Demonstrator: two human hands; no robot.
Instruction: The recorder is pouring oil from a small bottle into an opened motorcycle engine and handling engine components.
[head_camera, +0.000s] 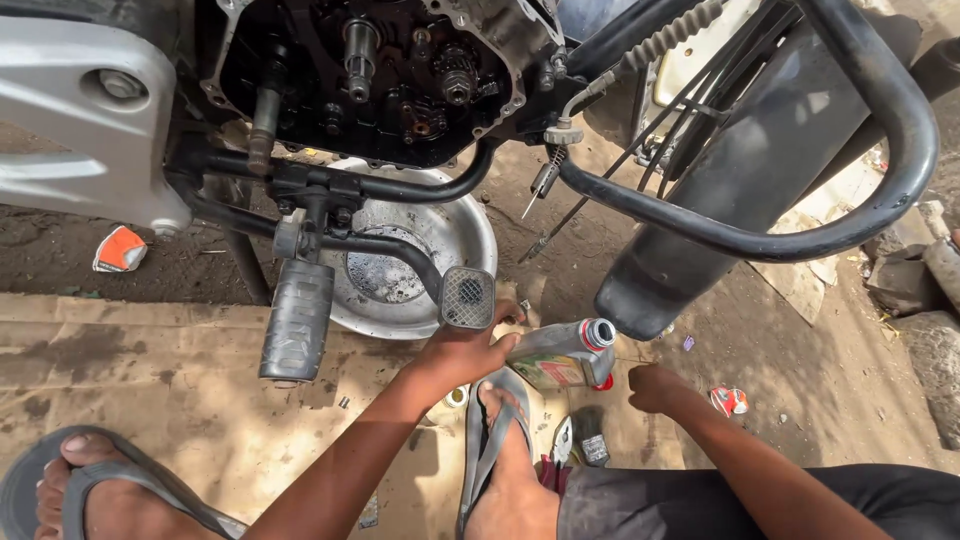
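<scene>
My left hand (462, 352) grips a grey oil bottle (558, 352) lying on its side, its open neck (600, 333) pointing right. My right hand (655, 388) is curled into a fist just right of the bottle, beside a small red piece (604, 383); whether it holds that piece I cannot tell. Above my hands is the open motorcycle engine (400, 70) with bare gears and shafts. Under it sits a round metal basin (455, 232) with dark oil (378, 277) in the bottom.
A footpeg (297, 320) and a pedal (467, 297) hang over the basin. A black exhaust pipe (740, 190) and a crash bar (890, 120) stand to the right. My sandalled feet (500, 450) rest on stained cardboard (180, 390). Pliers (561, 442) lie near my foot.
</scene>
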